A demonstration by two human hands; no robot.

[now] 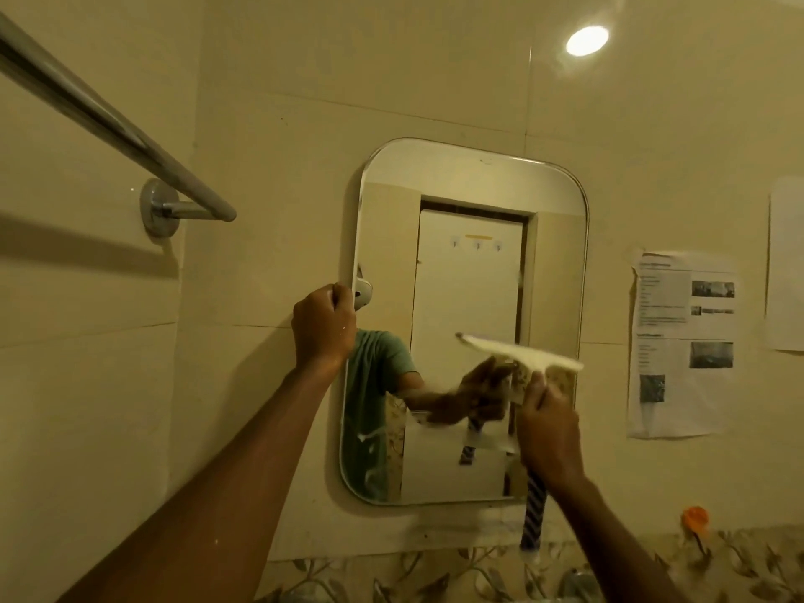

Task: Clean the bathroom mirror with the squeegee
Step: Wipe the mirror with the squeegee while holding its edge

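- Against the lower right part of the mirror [470,263] lies the squeegee [522,350], its pale blade tilted, left end higher, pressed to or just off the glass; motion blur hides which.
- Wrapped shut around the squeegee's handle just below the blade is the right hand [549,422]; a dark striped length of handle hangs below the wrist.
- Holding the mirror's left edge, about halfway up, is the left hand [324,324], fingers curled around the rim as if to steady it.
- White foamy streaks [370,437] cling to the lower left of the glass, so that area looks uncleaned.
- Possible trouble: the slanted blade may leave lines, or skip the soapy patch on the left; a hard push could shift the mirror, if it hangs loose, against the steadying hand.
- Around it: a chrome towel rail [108,119] on the left wall, printed sheets [683,341] stuck to the tiles on the right, and a small orange item [695,517] lower right.
- No containers are in view.
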